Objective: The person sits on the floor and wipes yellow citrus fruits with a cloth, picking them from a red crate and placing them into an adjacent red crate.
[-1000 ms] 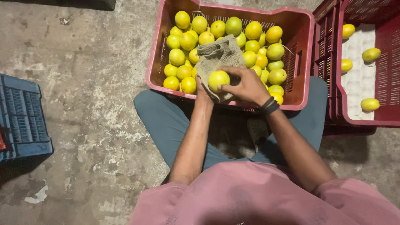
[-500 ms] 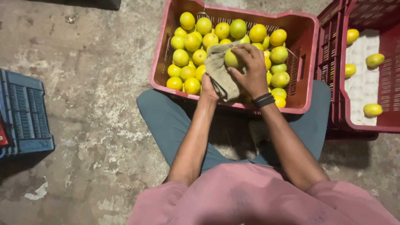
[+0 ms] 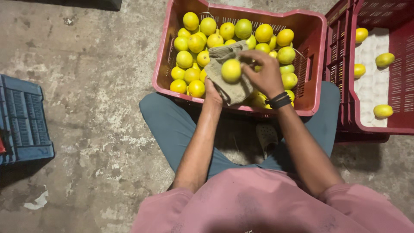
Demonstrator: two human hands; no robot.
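A red plastic crate [image 3: 164, 64] full of yellow-green citrus fruits stands on the floor in front of my knees. My left hand [image 3: 214, 91] holds a drab olive cloth [image 3: 228, 86] spread over its palm, above the crate's near edge. My right hand [image 3: 261, 73], with a dark band at the wrist, grips one yellow fruit [image 3: 231, 70] and presses it against the cloth. Most of my left hand's fingers are hidden under the cloth.
A second red crate [image 3: 401, 125] at the right has a white liner and several fruits lying apart. A blue crate [image 3: 23, 121] sits at the left edge. The floor is rough stained concrete. A sandal [image 3: 266, 134] shows between my legs.
The view has shifted a little. My right hand has turned the fruit against the cloth, from the cloth's near part up to its middle, over the crate.
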